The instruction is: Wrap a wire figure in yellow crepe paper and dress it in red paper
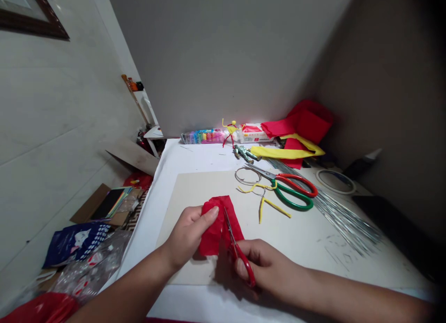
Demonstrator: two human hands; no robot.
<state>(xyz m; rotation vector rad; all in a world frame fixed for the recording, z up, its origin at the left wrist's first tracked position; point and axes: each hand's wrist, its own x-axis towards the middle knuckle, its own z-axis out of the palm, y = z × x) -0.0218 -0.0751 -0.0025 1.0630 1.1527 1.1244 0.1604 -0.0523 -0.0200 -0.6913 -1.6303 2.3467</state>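
Red crepe paper [218, 225] is front and centre, lying over a beige card sheet [195, 193] on the near side of the white table [205, 158]. The left hand [186, 235] pinches it, thumb on top, other fingers tucked out of view, while the right hand [265, 267] wraps closed around small red-handled scissors [244, 262], blades pointing far along the paper's right side. Good control here: a firm pinch close to the blades stops crinkly paper from sliding. Left forearm angles in from near left, right forearm low from the right. Farther right lie larger red-and-green-handled scissors [296, 193], yellow crepe strips [268, 204] and florist wire [344, 221].
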